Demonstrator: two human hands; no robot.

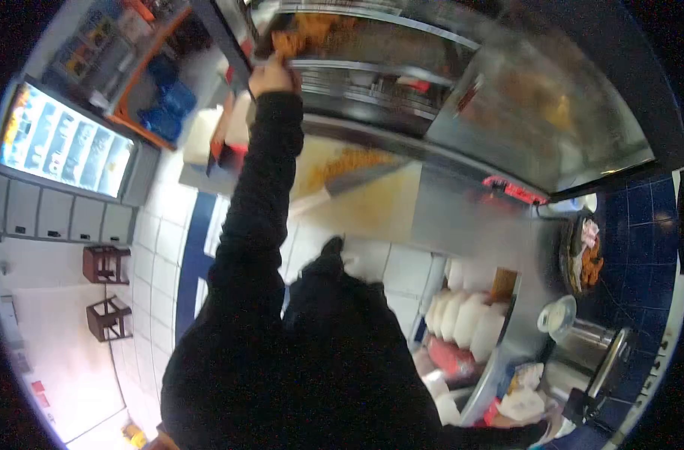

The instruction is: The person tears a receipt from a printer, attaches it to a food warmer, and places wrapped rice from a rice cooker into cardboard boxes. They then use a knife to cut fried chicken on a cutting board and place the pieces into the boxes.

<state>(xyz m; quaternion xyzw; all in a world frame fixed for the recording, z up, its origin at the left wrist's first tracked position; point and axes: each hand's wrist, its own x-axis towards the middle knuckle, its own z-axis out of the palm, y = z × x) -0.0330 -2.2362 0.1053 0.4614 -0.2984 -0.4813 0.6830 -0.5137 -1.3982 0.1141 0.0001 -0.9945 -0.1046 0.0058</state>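
My left hand (pixel 274 77) reaches up into a glass-fronted display case. Its fingers close around a piece of fried chicken (pixel 285 43), beside more fried pieces (pixel 323 28) on the upper shelf. Blur softens the fingertips. At the lower right, my right hand (pixel 556 429) is partly in view at the end of a black sleeve, close to a white foam container (pixel 522 405). Its fingers are too smeared to read. Below the case, a knife (pixel 364 178) lies on a yellowish cutting board (pixel 387 202) next to cut fried pieces (pixel 349 163).
Stacked white foam containers (pixel 466 319) stand on a shelf beneath the metal counter (pixel 462 217). A steel pot (pixel 582 352) and a pan of fried food (pixel 591 259) are at the right. Stools (pixel 108 319) and a lit drinks fridge (pixel 64 142) stand at the left.
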